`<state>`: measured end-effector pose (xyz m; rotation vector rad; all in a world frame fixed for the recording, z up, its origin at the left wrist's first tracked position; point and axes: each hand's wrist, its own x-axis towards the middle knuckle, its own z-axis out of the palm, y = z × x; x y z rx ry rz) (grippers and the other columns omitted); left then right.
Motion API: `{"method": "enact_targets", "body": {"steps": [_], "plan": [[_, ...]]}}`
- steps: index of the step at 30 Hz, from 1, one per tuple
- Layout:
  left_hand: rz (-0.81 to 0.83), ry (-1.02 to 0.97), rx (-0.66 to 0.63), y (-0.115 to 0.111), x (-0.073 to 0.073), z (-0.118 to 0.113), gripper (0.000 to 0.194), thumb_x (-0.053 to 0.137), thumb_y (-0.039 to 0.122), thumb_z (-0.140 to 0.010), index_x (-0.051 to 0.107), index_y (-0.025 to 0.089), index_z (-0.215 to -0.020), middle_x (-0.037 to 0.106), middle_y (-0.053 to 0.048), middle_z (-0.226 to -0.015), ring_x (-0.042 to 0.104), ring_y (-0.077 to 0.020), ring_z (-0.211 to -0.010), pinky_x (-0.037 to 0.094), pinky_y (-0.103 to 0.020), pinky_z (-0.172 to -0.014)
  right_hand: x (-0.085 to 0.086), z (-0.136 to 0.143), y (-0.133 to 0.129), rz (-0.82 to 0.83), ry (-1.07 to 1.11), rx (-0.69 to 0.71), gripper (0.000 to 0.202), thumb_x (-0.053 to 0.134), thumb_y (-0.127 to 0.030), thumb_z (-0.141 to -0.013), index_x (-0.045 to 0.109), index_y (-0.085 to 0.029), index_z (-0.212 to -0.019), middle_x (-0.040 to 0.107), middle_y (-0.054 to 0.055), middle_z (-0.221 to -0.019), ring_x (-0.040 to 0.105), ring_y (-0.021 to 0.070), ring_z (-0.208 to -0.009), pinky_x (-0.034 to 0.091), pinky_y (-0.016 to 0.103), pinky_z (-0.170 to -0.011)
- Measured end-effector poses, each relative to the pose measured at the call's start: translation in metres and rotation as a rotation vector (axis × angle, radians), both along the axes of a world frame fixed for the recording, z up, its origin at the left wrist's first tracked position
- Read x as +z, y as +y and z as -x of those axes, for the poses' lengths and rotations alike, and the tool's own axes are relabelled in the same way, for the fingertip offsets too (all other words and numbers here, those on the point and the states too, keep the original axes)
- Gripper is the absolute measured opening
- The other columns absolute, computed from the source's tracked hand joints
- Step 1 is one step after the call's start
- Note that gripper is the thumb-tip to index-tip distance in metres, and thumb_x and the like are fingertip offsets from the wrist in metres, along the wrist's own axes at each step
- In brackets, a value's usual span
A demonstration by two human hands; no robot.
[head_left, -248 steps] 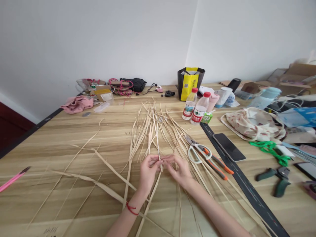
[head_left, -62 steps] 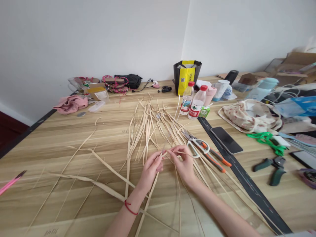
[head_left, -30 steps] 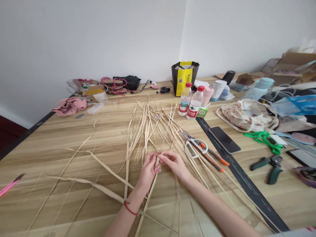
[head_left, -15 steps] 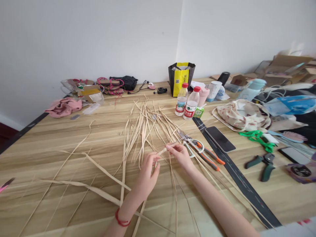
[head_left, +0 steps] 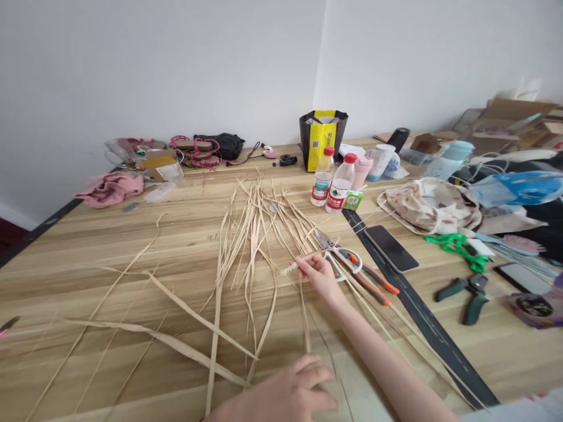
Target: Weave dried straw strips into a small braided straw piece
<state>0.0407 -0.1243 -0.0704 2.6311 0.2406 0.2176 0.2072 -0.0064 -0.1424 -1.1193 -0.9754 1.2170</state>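
My right hand point(head_left: 320, 278) is closed, its thumb and fingertips pinching a short braided piece of pale plant strips point(head_left: 289, 269) above the table. Loose strips hang from it; one long strip point(head_left: 305, 328) runs down towards me. My left hand point(head_left: 292, 391) is low in the view, blurred by motion, its fingers curved and apart next to the lower end of that strip. Whether it touches the strip is hard to see. Beyond both hands lies a spread bundle of similar flat strips point(head_left: 254, 220). Scissors point(head_left: 336, 253) with white handles lie just beyond my right hand.
Orange-and-grey pliers point(head_left: 373, 287), a black phone point(head_left: 391, 248) and green-handled cutters point(head_left: 467, 293) lie to the right. Two red-capped bottles point(head_left: 341, 184) stand before a yellow-and-black bag point(head_left: 323, 140). Long loose strips point(head_left: 176, 346) cross the table at left, near a pink cloth point(head_left: 109, 189).
My left hand has let go of the braided piece and moved down towards me, to the right. My right hand keeps its pinch in nearly the same place.
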Motion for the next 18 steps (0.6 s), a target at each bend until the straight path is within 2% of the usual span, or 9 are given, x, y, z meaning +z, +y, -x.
{"method": "enact_targets", "body": {"steps": [1, 3, 4, 5, 6, 7, 9, 14, 18], "plan": [[0.025, -0.016, -0.017, 0.007, 0.0, 0.001, 0.02, 0.058, 0.017, -0.086, 0.07, 0.021, -0.07, 0.073, -0.001, -0.096, 0.054, -0.0191, -0.115, 0.024, -0.036, -0.115, 0.0, 0.0, 0.0, -0.002, 0.001, 0.003, 0.037, 0.074, -0.052, -0.067, 0.059, -0.017, -0.069, 0.07, 0.005, -0.073, 0.051, 0.0116, -0.053, 0.041, 0.026, -0.053], [0.222, -0.097, 0.014, 0.028, 0.001, 0.006, 0.028, 0.052, 0.016, -0.091, 0.069, 0.02, -0.069, 0.073, 0.002, -0.075, 0.065, -0.0134, -0.085, 0.029, -0.036, -0.111, 0.001, 0.0, 0.0, -0.008, 0.001, 0.006, 0.038, 0.073, -0.052, -0.068, 0.058, -0.018, -0.069, 0.07, 0.005, -0.073, 0.051, 0.0114, -0.053, 0.04, 0.026, -0.053], [0.336, -0.119, 0.142, 0.04, 0.001, 0.01, 0.028, 0.051, 0.02, -0.092, 0.07, 0.02, -0.071, 0.071, 0.003, -0.07, 0.064, -0.0115, -0.071, 0.038, -0.035, -0.104, 0.001, 0.0, 0.0, -0.011, 0.0, 0.006, 0.038, 0.072, -0.053, -0.068, 0.058, -0.018, -0.07, 0.069, 0.005, -0.072, 0.051, 0.0114, -0.053, 0.04, 0.026, -0.053], [0.442, -0.133, 0.358, 0.05, 0.002, 0.014, 0.028, 0.049, 0.024, -0.093, 0.071, 0.02, -0.075, 0.069, 0.002, -0.065, 0.061, -0.0105, -0.06, 0.048, -0.031, -0.088, 0.001, 0.0, 0.0, -0.015, -0.003, 0.005, 0.038, 0.072, -0.053, -0.068, 0.058, -0.018, -0.071, 0.069, 0.004, -0.07, 0.05, 0.0115, -0.052, 0.04, 0.025, -0.052], [0.529, -0.154, 0.581, 0.06, 0.003, 0.019, 0.028, 0.049, 0.029, -0.093, 0.071, 0.019, -0.08, 0.063, 0.003, -0.056, 0.055, -0.0099, -0.048, 0.051, -0.026, -0.066, 0.002, 0.0, 0.0, -0.018, -0.008, 0.005, 0.038, 0.072, -0.053, -0.068, 0.059, -0.018, -0.072, 0.068, 0.003, -0.069, 0.05, 0.0118, -0.052, 0.04, 0.026, -0.052], [0.589, -0.175, 0.723, 0.068, 0.003, 0.022, 0.026, 0.05, 0.032, -0.092, 0.071, 0.019, -0.082, 0.055, 0.005, -0.049, 0.049, -0.01, -0.043, 0.045, -0.023, -0.051, 0.003, 0.0, 0.0, -0.022, -0.014, 0.006, 0.038, 0.071, -0.054, -0.068, 0.059, -0.018, -0.074, 0.067, 0.003, -0.068, 0.051, 0.0122, -0.053, 0.04, 0.026, -0.052], [0.667, -0.262, 0.887, 0.077, 0.005, 0.028, 0.022, 0.054, 0.034, -0.089, 0.068, 0.018, -0.091, 0.046, 0.008, -0.045, 0.042, -0.0089, -0.04, 0.035, -0.021, -0.044, 0.004, 0.0, -0.001, -0.03, -0.029, 0.01, 0.038, 0.071, -0.054, -0.068, 0.06, -0.018, -0.076, 0.066, 0.003, -0.068, 0.052, 0.0132, -0.055, 0.041, 0.026, -0.053], [0.787, -0.364, 0.985, 0.08, 0.006, 0.032, 0.022, 0.054, 0.037, -0.088, 0.063, 0.017, -0.084, 0.046, 0.008, -0.043, 0.038, -0.0076, -0.039, 0.03, -0.019, -0.042, 0.011, 0.002, -0.004, -0.053, -0.074, 0.033, 0.039, 0.068, -0.056, -0.071, 0.062, -0.019, -0.08, 0.064, 0.002, -0.069, 0.051, 0.0139, -0.056, 0.042, 0.027, -0.053], [0.827, -0.46, 1.045, 0.081, -0.001, 0.036, 0.023, 0.056, 0.038, -0.086, 0.059, 0.017, -0.079, 0.046, 0.008, -0.041, 0.036, -0.007, -0.037, 0.028, -0.018, -0.04, 0.019, 0.004, -0.008, -0.069, -0.116, 0.062, 0.038, 0.064, -0.057, -0.075, 0.061, -0.019, -0.08, 0.065, 0.004, -0.073, 0.055, 0.0155, -0.061, 0.045, 0.028, -0.057]]}}
